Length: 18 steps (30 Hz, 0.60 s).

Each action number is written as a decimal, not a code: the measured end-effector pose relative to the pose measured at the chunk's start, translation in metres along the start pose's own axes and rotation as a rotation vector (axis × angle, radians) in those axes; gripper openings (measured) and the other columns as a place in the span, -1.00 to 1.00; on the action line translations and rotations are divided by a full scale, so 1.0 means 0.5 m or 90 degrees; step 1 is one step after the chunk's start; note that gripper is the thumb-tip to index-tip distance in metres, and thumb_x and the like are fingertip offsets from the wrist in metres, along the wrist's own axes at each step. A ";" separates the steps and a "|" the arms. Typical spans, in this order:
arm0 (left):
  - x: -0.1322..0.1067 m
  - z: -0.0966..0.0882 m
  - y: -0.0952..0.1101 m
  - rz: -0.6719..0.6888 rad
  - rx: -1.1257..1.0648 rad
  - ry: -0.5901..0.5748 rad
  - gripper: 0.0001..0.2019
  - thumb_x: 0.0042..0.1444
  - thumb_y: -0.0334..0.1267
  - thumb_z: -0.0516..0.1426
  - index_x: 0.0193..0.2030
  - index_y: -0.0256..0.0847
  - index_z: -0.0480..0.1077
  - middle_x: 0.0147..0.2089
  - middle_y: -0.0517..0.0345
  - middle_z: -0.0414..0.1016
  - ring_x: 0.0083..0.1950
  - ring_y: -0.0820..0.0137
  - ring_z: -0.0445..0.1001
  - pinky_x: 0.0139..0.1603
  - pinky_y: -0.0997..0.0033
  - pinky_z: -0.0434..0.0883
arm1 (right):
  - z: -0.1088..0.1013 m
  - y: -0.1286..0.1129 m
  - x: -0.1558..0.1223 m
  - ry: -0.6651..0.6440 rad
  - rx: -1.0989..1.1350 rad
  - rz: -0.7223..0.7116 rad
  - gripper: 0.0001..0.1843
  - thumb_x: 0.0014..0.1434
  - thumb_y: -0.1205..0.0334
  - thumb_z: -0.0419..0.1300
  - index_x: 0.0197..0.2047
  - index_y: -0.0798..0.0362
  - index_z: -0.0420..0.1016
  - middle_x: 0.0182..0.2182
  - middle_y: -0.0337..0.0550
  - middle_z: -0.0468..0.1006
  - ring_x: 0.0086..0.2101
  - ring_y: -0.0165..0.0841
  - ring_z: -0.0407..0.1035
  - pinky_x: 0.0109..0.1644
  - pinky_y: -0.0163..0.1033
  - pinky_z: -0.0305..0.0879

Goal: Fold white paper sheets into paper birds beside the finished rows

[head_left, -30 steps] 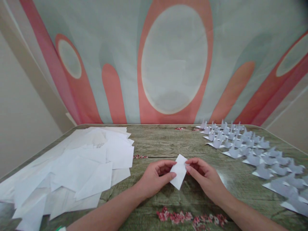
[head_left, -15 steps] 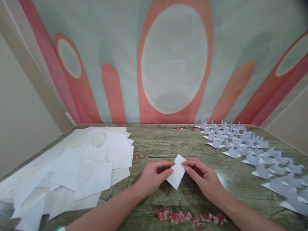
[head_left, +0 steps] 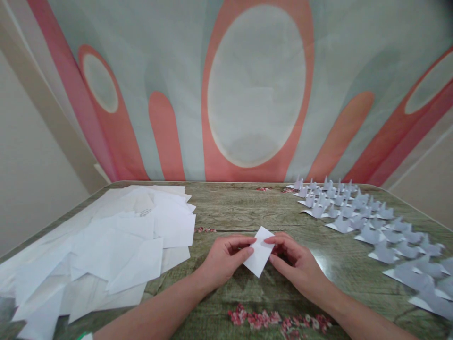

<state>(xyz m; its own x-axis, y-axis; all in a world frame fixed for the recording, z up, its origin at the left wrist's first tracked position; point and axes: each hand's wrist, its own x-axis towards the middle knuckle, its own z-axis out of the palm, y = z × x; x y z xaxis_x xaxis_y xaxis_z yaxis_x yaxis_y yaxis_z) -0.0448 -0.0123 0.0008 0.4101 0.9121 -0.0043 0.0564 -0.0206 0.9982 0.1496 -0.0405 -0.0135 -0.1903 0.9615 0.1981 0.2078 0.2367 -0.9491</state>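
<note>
A small white folded paper (head_left: 259, 259), diamond-shaped, is held a little above the table between my two hands. At its left edge my left hand (head_left: 228, 257) pinches it, thumb in front and fingers behind. My right hand (head_left: 295, 262) is at the right edge, its index finger lying on the paper's front and its thumb lower, by the edge. Whatever lies behind the paper is hidden.
Loose white paper sheets (head_left: 134, 264) lie in a wide overlapping pile on the left. Several rows of folded paper cranes (head_left: 382, 252) stand along the right. A wood-patterned table (head_left: 226, 203) with flower prints meets a painted backdrop (head_left: 187, 156) behind.
My right thumb has come off the paper's front and moved down to its lower right edge, while the index finger has slid slightly left across it. The left hand keeps its pinch.
</note>
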 end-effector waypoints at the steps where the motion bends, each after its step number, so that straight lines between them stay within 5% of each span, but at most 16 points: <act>1: -0.001 0.001 0.001 -0.005 -0.001 -0.001 -0.72 -0.02 -0.17 0.21 -0.17 -0.23 0.51 -0.13 0.02 0.52 -0.15 0.28 0.45 -0.11 0.34 0.37 | 0.000 -0.001 0.000 0.001 0.000 0.001 -0.77 0.11 0.18 0.14 -0.13 0.01 0.40 -0.17 -0.12 0.36 -0.30 -0.35 0.33 -0.25 -0.26 0.29; 10: -0.004 0.006 0.008 -0.023 -0.055 -0.022 -0.74 -0.06 -0.20 0.24 -0.23 -0.28 0.52 -0.26 0.04 0.53 -0.28 0.36 0.44 -0.22 0.41 0.35 | -0.001 0.005 0.001 0.016 -0.004 0.008 -0.84 0.12 0.22 0.15 -0.19 0.00 0.44 -0.20 -0.13 0.36 -0.27 -0.32 0.33 -0.23 -0.24 0.27; 18: -0.005 0.001 -0.010 -0.025 -0.059 -0.060 -0.70 -0.05 -0.25 0.24 -0.13 -0.23 0.47 -0.17 0.05 0.51 -0.26 0.39 0.44 -0.25 0.46 0.33 | -0.003 -0.010 -0.005 0.026 -0.061 -0.038 -0.85 0.11 0.32 0.14 -0.25 -0.04 0.50 -0.28 -0.17 0.37 -0.29 -0.34 0.31 -0.25 -0.27 0.22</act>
<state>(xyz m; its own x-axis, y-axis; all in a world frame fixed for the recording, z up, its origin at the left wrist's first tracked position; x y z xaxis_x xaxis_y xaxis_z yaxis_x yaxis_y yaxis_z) -0.0455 -0.0148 -0.0044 0.4938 0.8685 -0.0445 -0.0080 0.0557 0.9984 0.1507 -0.0440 -0.0090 -0.1657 0.9497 0.2658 0.2885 0.3045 -0.9078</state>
